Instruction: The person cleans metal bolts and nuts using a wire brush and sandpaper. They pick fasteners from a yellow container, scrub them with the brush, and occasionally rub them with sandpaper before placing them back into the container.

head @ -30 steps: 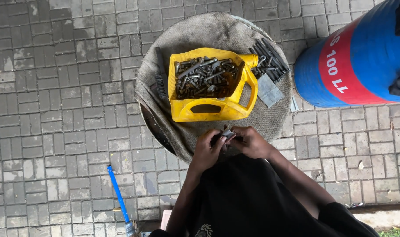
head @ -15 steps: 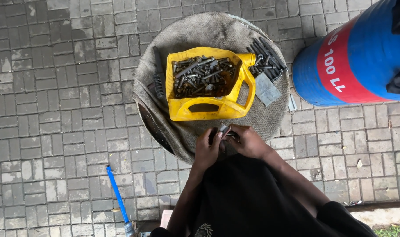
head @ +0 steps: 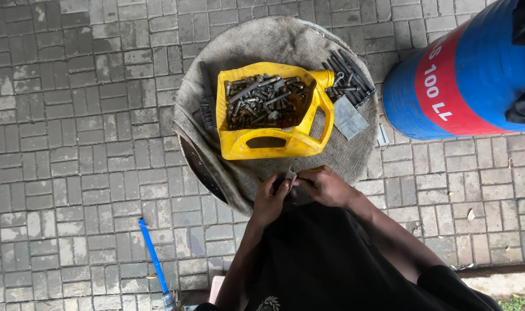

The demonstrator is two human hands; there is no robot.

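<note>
Both hands (head: 300,190) fingers grip small metal part (head: 290,174) | yellow jug (head: 274,112) w/ bolts | blue-red drum (head: 464,80) right

Round stand (head: 354,155) w/ sackcloth (head: 262,43): yellow cut jug (head: 274,144) of bolts, loose bolts (head: 346,80), wire brush (head: 206,106)

Single head-worn view, looking straight down, moderately near, over cloth-covered round stand (head: 274,40), paved ground (head: 72,115).

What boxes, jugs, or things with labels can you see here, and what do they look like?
Cut-open jug: yellow plastic with a handle, on the sack-covered round stand, full of grey bolts.
Big drum: top right on the paving, a blue cylinder with a red band bearing white markings.
No screens or signs in view.
</note>
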